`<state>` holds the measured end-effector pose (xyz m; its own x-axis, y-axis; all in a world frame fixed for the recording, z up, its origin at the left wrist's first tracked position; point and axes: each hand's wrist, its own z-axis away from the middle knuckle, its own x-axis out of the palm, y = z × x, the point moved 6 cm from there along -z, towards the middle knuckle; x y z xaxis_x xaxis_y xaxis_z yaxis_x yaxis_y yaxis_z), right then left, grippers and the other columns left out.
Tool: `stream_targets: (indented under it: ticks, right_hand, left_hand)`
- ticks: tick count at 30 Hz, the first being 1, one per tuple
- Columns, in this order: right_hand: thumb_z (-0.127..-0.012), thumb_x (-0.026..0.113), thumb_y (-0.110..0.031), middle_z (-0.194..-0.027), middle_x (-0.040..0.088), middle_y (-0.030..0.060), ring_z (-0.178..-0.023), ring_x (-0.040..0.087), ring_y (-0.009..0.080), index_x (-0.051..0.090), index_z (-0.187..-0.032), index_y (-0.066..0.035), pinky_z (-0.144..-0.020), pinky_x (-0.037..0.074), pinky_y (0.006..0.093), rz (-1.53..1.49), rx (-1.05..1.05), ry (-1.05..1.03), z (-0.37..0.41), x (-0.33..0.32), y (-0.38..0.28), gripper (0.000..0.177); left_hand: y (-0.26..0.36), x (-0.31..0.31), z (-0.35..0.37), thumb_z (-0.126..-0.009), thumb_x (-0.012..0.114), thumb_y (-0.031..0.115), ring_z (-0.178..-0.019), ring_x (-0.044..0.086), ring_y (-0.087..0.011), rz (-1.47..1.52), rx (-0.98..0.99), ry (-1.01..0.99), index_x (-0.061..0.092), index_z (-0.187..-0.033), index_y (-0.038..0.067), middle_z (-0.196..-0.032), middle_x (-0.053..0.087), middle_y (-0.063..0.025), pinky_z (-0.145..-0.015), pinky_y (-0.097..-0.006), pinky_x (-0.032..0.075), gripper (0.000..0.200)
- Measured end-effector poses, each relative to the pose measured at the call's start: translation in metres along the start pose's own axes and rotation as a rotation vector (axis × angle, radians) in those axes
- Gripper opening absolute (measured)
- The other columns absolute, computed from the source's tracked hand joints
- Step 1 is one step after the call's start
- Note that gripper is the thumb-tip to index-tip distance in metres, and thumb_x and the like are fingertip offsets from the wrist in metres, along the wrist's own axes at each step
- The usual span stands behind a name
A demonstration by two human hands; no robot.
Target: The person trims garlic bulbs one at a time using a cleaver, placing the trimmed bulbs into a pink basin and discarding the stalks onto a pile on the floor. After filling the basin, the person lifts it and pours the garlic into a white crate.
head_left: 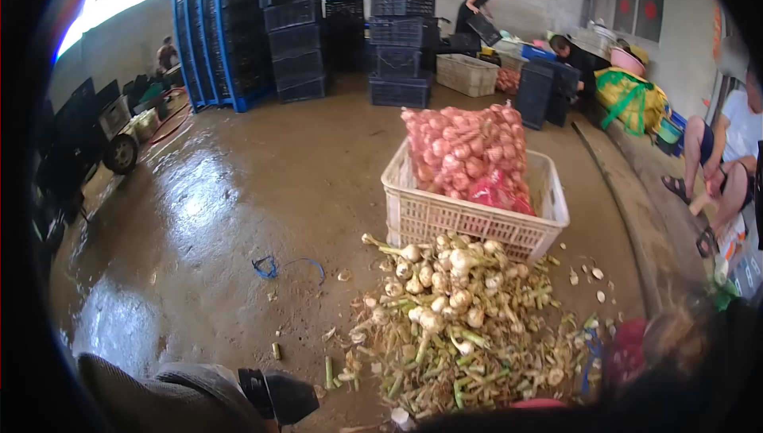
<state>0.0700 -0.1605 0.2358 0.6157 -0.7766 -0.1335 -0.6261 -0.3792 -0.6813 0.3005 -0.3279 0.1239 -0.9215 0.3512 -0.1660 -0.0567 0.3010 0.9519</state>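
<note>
Neither my left hand nor my right hand can be made out. At the bottom left shows my leg in grey cloth (159,389), with a black shoe-like shape (290,396) beside it. In front of me lies a heap of garlic bulbs (445,278) with stalks, above cut stems and peelings (469,361). Behind the heap, a white plastic crate (469,222) holds a red mesh sack full of garlic (465,151). A blurred brown shape (675,334) at the lower right, near some red mesh (628,346), is too smeared to identify.
Black crate stacks (401,36) and a blue rack (211,44) stand at the back. Blue twine (266,266) lies on the wet floor (222,234). A person sits at the right (735,135); others work at the back (477,8), near a yellow-green sack (632,99).
</note>
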Motion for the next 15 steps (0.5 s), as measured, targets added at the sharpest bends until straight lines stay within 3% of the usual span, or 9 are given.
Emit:
stream_targets:
  ticks: [4,11,15]
  right_hand:
    - [-0.081,0.051,-0.012,-0.062,0.048,0.0036,-0.055,0.046,0.0127,0.049,-0.067,-0.003,-0.05,0.035,0.0237,0.039,-0.037,-0.021,0.0,0.015,0.004,0.017]
    - [-0.082,0.051,-0.014,-0.063,0.049,0.0033,-0.056,0.046,0.0125,0.05,-0.067,-0.003,-0.051,0.035,0.0237,0.086,-0.218,-0.096,0.002,0.02,-0.021,0.019]
    - [-0.082,0.051,-0.015,-0.064,0.05,0.0031,-0.057,0.046,0.0124,0.05,-0.066,-0.003,-0.052,0.035,0.0237,0.235,-0.029,-0.006,-0.003,-0.004,-0.004,0.02]
  left_hand:
    - [-0.003,-0.014,-0.012,-0.089,0.042,0.024,-0.094,0.054,-0.0226,-0.046,0.112,0.052,0.05,-0.113,0.0,-0.108,0.054,-0.0131,-0.085,-0.0328,0.043,0.035]
    - [0.054,-0.021,-0.031,-0.089,0.041,0.024,-0.094,0.055,-0.0232,0.035,0.6,0.132,0.05,-0.113,-0.002,-0.107,0.055,-0.0146,-0.084,-0.0329,0.044,0.036]
    - [0.07,0.003,-0.077,-0.09,0.04,0.024,-0.095,0.055,-0.0235,0.123,0.714,0.067,0.049,-0.113,-0.003,-0.106,0.055,-0.0155,-0.083,-0.0329,0.045,0.037]
